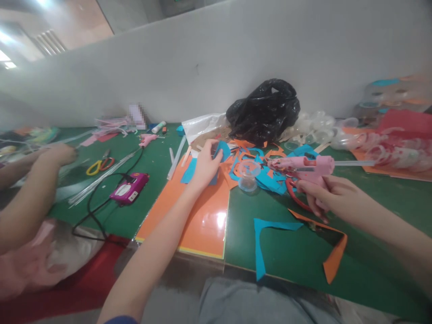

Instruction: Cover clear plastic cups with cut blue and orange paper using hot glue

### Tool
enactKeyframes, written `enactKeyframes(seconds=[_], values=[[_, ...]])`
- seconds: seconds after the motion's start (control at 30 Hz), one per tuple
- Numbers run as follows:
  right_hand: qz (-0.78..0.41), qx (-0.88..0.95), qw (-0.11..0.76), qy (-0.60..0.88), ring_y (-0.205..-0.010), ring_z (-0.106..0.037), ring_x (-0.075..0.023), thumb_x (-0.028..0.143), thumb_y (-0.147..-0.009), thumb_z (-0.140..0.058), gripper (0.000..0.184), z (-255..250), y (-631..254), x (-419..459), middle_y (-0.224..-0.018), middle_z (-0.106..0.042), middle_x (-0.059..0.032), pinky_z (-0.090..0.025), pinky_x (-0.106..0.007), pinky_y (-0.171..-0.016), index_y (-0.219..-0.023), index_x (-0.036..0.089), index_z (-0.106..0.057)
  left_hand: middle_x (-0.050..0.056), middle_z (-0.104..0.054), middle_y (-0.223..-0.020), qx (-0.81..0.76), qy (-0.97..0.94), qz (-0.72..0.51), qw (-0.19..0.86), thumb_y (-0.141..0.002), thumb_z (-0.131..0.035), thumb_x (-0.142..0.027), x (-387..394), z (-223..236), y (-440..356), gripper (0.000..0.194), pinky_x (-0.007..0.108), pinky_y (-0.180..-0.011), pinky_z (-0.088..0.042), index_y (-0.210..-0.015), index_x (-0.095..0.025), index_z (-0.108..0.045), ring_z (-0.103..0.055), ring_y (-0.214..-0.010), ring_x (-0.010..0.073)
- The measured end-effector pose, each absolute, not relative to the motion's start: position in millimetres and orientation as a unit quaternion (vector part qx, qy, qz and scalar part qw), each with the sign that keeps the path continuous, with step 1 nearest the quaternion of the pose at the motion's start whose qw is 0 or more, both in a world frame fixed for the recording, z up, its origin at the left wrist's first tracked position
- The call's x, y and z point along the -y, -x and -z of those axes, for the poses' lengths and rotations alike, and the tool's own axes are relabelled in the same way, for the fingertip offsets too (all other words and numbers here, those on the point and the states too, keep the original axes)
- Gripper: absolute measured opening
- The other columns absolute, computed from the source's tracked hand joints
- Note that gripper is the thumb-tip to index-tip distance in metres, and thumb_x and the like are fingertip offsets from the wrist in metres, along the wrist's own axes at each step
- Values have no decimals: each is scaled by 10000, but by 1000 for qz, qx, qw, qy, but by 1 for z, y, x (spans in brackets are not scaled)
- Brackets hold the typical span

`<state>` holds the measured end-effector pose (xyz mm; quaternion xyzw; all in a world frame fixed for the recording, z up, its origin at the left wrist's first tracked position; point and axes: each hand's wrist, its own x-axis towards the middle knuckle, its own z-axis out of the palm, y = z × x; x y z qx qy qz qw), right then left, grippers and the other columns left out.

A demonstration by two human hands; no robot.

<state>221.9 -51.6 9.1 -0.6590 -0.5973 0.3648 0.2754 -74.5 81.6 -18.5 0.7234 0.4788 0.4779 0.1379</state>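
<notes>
In my right hand (320, 193) is a pink hot glue gun (303, 165), its nozzle pointing left and a clear glue stick (354, 163) sticking out of its back. Red-handled scissors (294, 194) lie just under it. My left hand (208, 163) has its fingers curled round a piece of blue paper (222, 150), above a wrapped pack of orange paper (199, 216). More blue paper (189, 172) lies beneath that wrist. Between my hands a clear plastic cup (248, 173) stands beside a heap of blue and orange paper scraps (272, 180).
A black plastic bag (265, 110) sits against the grey partition. Clear plastic cups (398, 155) are piled at the right. Leftward lie a purple power strip (130, 189) with a black cable, yellow-and-orange scissors (100, 165) and another pink glue gun (147, 140). A co-worker's arms (37, 180) reach in there.
</notes>
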Motion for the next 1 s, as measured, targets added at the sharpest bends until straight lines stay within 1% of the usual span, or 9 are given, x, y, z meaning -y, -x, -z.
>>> enactKeyframes(seconds=[0.1,0.2,0.3,0.43,0.6,0.73,0.9,1.0], values=[[-360,602,275,658,-407,-557,-156,804,-739,-576,601,-7,-224,51,-443,-595,-10,-521,-328,-551,-493,260,-511,34,-657,-1031,-477,-724,-480,135,-896,-560,-152,-82,18,74,163,355,-908,-491,-1039,-229,-547,-613,-952,190],[-360,601,281,655,-394,-549,-157,820,-742,-582,612,-3,-225,50,-436,-598,-8,-512,-330,-539,-507,261,-500,36,-657,-1032,-474,-724,-482,134,-893,-565,-148,-81,18,74,160,354,-909,-493,-1031,-227,-549,-616,-949,190],[-367,595,285,656,-387,-548,-160,851,-720,-592,632,-2,-225,50,-429,-592,-7,-504,-330,-521,-513,263,-486,37,-657,-1031,-473,-724,-484,135,-892,-569,-144,-81,18,74,162,354,-902,-493,-1032,-223,-550,-618,-947,191],[-364,597,281,657,-399,-551,-156,896,-697,-566,671,-5,-223,51,-434,-586,-10,-507,-331,-542,-513,253,-526,34,-658,-1033,-474,-724,-483,133,-894,-568,-138,-81,18,74,165,352,-906,-489,-1029,-230,-546,-618,-960,190],[-357,605,273,657,-416,-554,-154,885,-741,-538,676,-3,-226,52,-447,-599,-14,-499,-328,-555,-534,242,-550,29,-654,-1030,-476,-724,-479,138,-887,-568,-123,-82,18,73,174,347,-906,-488,-1022,-229,-540,-614,-957,189],[-366,604,275,653,-414,-561,-152,844,-767,-565,640,1,-228,51,-441,-601,-5,-495,-315,-553,-547,244,-522,34,-652,-1035,-471,-726,-483,137,-885,-569,-118,-82,18,74,180,344,-915,-486,-1031,-220,-543,-615,-967,188],[-380,587,285,656,-424,-589,-166,849,-727,-588,627,0,-228,52,-430,-601,-10,-515,-310,-554,-549,252,-516,33,-651,-1037,-464,-730,-485,132,-895,-573,-129,-83,20,75,174,340,-904,-490,-1041,-220,-548,-614,-960,184],[-383,579,295,656,-432,-611,-166,840,-706,-615,616,-4,-226,52,-454,-612,-6,-522,-302,-554,-553,248,-540,31,-653,-1030,-465,-730,-484,132,-897,-572,-125,-84,21,75,178,342,-904,-492,-1040,-226,-544,-614,-949,180]])
